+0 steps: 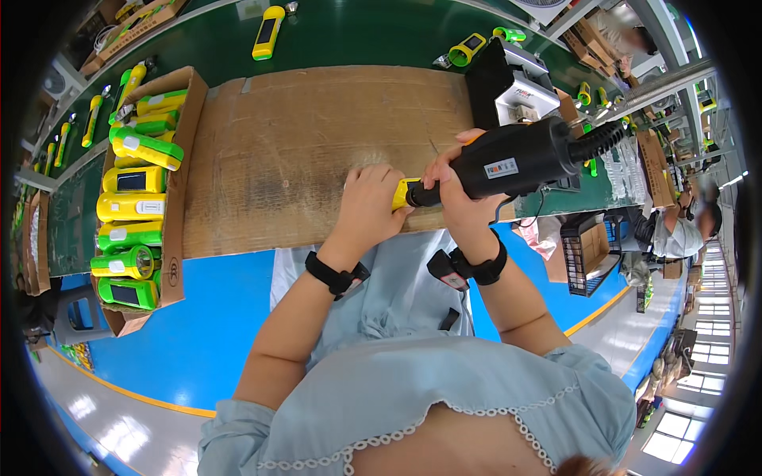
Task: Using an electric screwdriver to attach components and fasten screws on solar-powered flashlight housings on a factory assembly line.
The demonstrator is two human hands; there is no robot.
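- At the left, an open brown cardboard box (188, 143) holds yellow-and-green plastic flashlights (147, 148), laid crosswise in a stacked row, probably to save room and sit within reach.
- A flat brown cardboard sheet (317, 127) covers the near part of the dark green tabletop (349, 40), perhaps to protect it from scuffs.
- Near the sheet's near edge, the left hand (371, 202) has its fingers curled closed around a yellow flashlight with a dark panel (399, 194), seemingly to brace it.
- The right hand (460, 194) has its fingers wrapped around the narrow front of a black cylindrical power tool (508, 159), likely for control; its nose points left at the flashlight, though whether they touch cannot be told.
- Farther right, a black-and-white boxy device (524, 99) stands beyond the tool, leaving the sheet's middle free.
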